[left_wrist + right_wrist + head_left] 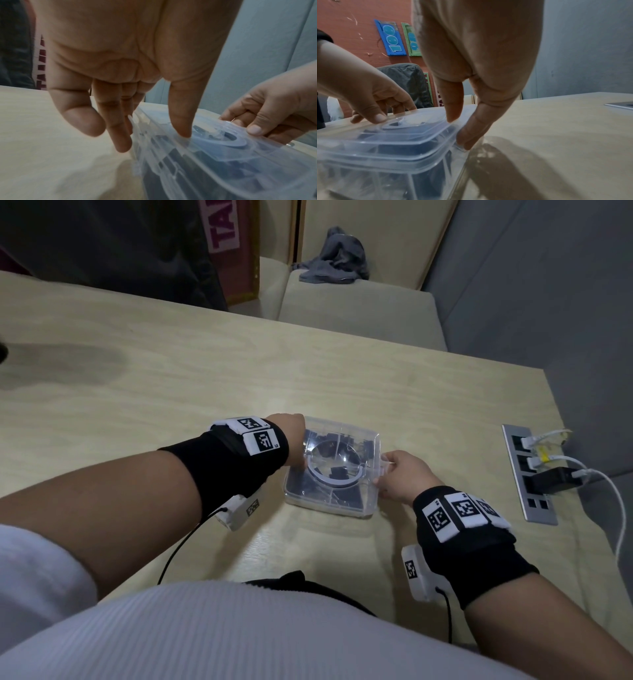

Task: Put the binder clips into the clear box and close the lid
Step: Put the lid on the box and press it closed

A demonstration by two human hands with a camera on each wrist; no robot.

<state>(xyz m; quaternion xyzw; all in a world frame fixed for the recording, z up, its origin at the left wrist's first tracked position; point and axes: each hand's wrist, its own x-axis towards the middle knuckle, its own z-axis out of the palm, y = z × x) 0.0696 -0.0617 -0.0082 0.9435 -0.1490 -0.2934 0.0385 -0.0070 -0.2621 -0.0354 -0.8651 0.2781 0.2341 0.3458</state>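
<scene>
A pale wooden table point(205, 378) stands beside a cream bench point(359, 313) and grey wall point(548, 285).

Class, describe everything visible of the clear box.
The box is clear plastic, squarish with rounded corners, split by inner walls, with dark clips inside. Its lid, with a raised central ring, lies on top; whether it has snapped shut cannot be told. It stands on the pale table. The left hand holds its left edge, thumb on the lid; the right hand pinches the lid's right tab.
</scene>
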